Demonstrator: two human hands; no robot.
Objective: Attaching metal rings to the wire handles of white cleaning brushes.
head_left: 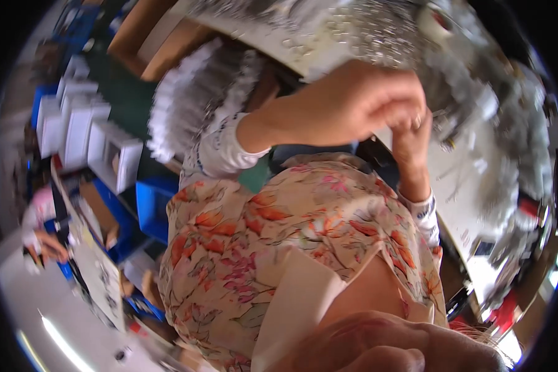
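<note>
My left hand (359,102) reaches across above the table's edge, its fingers curled and smeared by motion. Its fingertips meet those of my right hand (411,146), which is raised with bent fingers. Whatever the two hands pinch between them is hidden or too small to make out. A small shiny ring (416,121) shows at the fingers where they meet; I cannot tell whether it is worn or held. Just beyond the hands lies a heap of small, shiny, ring-like pieces (378,34) on the pale table (456,186).
Blurred grey-white bundles (508,130) cover the table's right side. To the left are a white frilled bag (189,93), a cardboard box (167,46), several white boxes (74,124) and a blue bin (152,208). Another person's hands (51,246) show at the far left.
</note>
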